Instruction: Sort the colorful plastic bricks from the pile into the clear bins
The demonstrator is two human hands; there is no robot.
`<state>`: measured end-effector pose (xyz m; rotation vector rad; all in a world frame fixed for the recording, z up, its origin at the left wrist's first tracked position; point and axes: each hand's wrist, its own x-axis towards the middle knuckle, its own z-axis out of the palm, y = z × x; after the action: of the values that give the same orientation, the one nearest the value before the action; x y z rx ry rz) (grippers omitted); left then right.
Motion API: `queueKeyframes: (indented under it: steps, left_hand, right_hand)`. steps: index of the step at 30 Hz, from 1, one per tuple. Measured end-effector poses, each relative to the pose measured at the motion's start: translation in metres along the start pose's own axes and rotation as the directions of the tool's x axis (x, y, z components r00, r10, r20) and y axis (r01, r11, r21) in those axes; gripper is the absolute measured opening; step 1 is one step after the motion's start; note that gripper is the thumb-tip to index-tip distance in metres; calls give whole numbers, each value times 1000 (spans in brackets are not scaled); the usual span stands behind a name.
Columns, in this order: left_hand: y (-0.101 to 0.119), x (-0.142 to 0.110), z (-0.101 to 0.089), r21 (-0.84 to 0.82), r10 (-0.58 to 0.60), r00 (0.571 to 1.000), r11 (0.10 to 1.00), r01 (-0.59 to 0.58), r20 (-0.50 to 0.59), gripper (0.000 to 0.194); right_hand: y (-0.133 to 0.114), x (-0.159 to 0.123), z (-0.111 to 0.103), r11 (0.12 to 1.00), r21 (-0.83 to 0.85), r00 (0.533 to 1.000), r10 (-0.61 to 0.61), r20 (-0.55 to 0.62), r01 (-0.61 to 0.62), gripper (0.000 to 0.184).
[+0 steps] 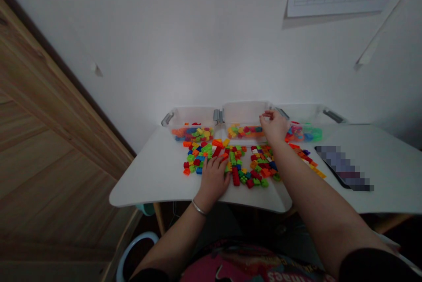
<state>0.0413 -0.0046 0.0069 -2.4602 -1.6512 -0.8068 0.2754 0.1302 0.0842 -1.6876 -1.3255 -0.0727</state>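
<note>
Pale wooden paneling (49, 119) fills the left of the view, and a white wall (165, 45) rises behind a rounded white desk (148, 174). (A blue-rimmed stool (136, 247) peeks out below the desk.) The left hand (213, 181), a metal bangle (199, 208) on its wrist, rests with fingers spread and loose at the near edge of a scattered heap of toy bricks (250, 163), gripping nothing that shows. A long red brick (235, 176) lies just right of that hand, its long axis running roughly toward the person, and the left hand is the nearer one to it. Along the back stand a left bin (191, 119), a middle bin (244, 115) and a right bin (308, 117), all clear plastic and holding bricks. The right hand (273, 126) is over the middle bin's front corner, fingers curled; whether they pinch a brick is hidden. Farther right lies a pixelated flat object (344, 168), impossible to make out.
</note>
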Motion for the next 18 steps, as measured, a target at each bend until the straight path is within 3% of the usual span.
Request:
queueKeyframes:
  steps: [4,9,13,15,18]
  left_hand:
    - [1,0,-1,-2,-6,1000,1000,6,3,40]
    - [0,0,1,-2,6,1000,1000,-6,-5,41]
    - [-1,-1,2,13,16,1000,1000,-16,-18,42]
    - [-1,0,2,19,22,1000,1000,-21,-20,42]
    - [0,0,2,19,21,1000,1000,-21,-16,42]
  right_hand:
    - [-5,-7,-8,999,-5,999,-48,18,48,32]
    - [-10,-34,-16,966,24,964,-260,48,259,25]
    - [-9,-63,-12,933,21,888,-349,299,360,23]
    - [-8,-74,-8,920,-33,830,-338,443,392,23]
    - [-7,-88,-3,881,-167,773,-281,569,443,24]
